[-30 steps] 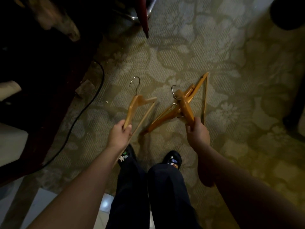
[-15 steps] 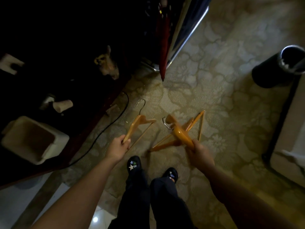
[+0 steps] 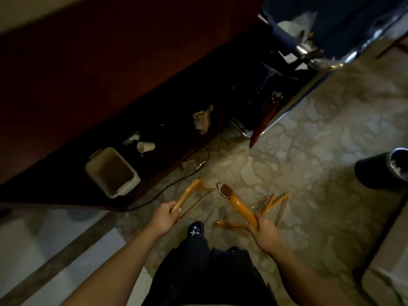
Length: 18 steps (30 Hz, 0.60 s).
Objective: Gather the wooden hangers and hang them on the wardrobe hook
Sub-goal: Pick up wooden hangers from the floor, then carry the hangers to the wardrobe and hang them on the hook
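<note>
Single wooden hanger (image 3: pixel 187 194): gripped at one arm's end by the left hand (image 3: pixel 164 215), as half a second ago; long axis runs forward-right from the fist.
Hanger bundle (image 3: pixel 237 203): right hand (image 3: pixel 262 230) clenched round it, unchanged; the thickest arm now points forward-left and the others splay rightward, above the carpet (image 3: pixel 320 151) ahead of both hands.

You have one view only, from the wide-angle camera on your head. It looks forward and steeply down, so your forearms (image 3: pixel 123 261) run in from the bottom edge and your left hand (image 3: pixel 164 215) and right hand (image 3: pixel 263 231) sit close below the lens. Carpeted floor (image 3: pixel 309 151) fills the right, dark furniture (image 3: pixel 110 62) the upper left.
</note>
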Motion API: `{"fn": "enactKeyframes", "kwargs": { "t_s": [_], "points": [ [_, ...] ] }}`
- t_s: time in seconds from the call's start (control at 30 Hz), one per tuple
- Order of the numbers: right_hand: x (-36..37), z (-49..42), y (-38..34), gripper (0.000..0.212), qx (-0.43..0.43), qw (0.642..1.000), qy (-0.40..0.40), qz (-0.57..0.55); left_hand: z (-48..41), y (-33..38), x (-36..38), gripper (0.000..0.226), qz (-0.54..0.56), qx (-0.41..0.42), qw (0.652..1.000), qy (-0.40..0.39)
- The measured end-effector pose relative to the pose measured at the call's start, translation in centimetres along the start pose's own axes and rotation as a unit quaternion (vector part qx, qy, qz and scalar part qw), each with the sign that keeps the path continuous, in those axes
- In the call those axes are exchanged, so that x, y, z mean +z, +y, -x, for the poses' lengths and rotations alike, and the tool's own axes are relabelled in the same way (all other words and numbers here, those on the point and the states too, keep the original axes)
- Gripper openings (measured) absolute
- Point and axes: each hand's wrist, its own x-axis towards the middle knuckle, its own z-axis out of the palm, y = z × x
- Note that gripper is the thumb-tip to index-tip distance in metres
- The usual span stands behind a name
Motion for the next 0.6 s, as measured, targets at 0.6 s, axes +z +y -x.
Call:
{"fn": "enactKeyframes", "kwargs": {
  "t_s": [0.6],
  "points": [
    [0.6, -1.5, -11.2, 0.029, -0.234, 0.928, -0.142, 0.252, 16.8, -9.3, 4.2, 0.026, 0.215, -0.181, 0.937, 0.207]
  ]
}}
